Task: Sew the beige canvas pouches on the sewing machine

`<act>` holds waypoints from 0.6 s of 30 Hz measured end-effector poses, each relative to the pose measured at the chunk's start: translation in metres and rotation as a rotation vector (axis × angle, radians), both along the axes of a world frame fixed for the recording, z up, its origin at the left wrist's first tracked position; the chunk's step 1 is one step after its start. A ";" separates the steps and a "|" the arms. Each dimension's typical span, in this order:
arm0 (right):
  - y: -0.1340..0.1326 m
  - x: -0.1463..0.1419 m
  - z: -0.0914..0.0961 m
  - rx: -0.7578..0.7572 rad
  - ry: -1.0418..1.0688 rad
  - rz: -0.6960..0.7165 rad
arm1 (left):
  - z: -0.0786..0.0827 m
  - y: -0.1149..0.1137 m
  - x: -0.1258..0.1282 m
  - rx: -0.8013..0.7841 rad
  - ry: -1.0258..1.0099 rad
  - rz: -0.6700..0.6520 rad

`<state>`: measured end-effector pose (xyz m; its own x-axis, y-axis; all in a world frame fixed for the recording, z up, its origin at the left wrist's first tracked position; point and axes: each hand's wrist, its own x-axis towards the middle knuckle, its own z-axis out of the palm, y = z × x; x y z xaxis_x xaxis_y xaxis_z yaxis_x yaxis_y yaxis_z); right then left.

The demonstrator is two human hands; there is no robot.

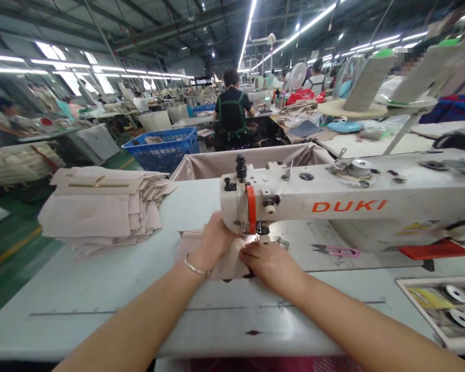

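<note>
Hands (217, 240) (269, 261) on fabric (228, 266); bobbins (454, 293) in tray (417, 304)

A garment factory: rows of sewing machines (333, 206), stacked fabric (101, 209).

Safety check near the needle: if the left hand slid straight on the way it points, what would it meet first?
Probably the sewing machine head: the left hand, resting on the beige fabric, points at its needle end. Depth is unclear.
</note>
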<state>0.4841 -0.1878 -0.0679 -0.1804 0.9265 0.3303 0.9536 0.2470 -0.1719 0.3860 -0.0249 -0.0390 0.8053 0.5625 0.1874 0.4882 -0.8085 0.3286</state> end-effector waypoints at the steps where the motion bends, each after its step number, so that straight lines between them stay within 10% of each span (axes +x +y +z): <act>1: -0.005 0.001 -0.003 0.010 0.002 0.007 | -0.003 -0.007 -0.005 -0.008 -0.004 -0.036; 7: -0.021 -0.008 -0.013 0.198 0.087 0.003 | -0.020 -0.041 -0.047 0.030 -0.012 -0.274; 18: -0.015 -0.009 -0.007 0.172 0.057 -0.013 | -0.023 -0.028 -0.051 0.177 0.012 -0.476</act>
